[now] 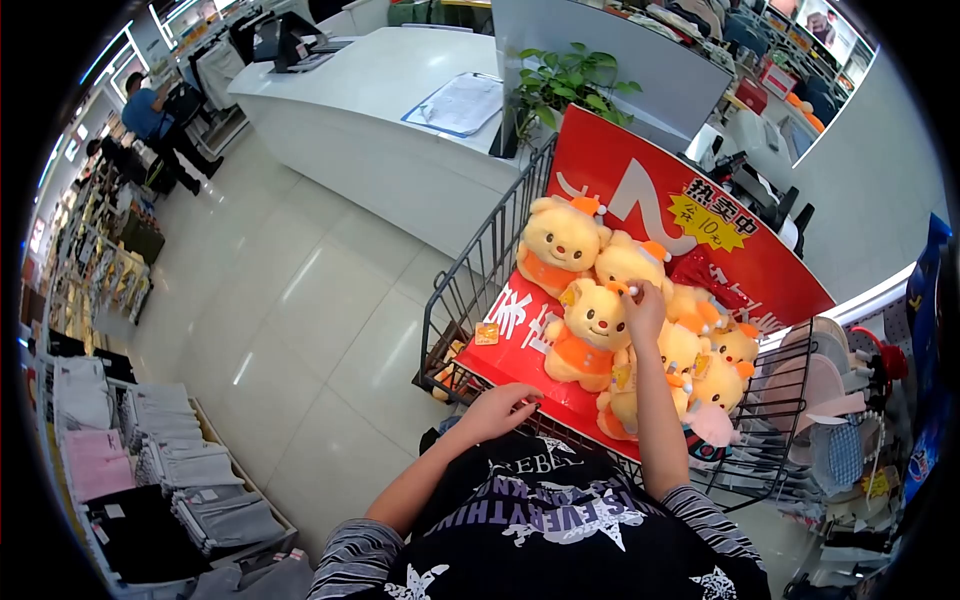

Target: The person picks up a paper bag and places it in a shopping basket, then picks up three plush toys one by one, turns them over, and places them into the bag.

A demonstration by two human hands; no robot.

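Right hand [645, 308] is up at centre right of the frame, fingers pinched shut on the little orange cap of a bear [590, 335]. That bear sits in a pile of the same yellow plushies [690, 360] in a wire basket [470, 270]. Left hand [502, 408] lies loose and open at the basket's front edge, lower centre, on the red sheet [520, 365], holding nothing. White table [350, 110] up top behind.

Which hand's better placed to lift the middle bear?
Right. The right hand touches the top of the middle bear, so it would likely only need to close on it. The left hand rests at the front edge of the basket, apart from the bears.
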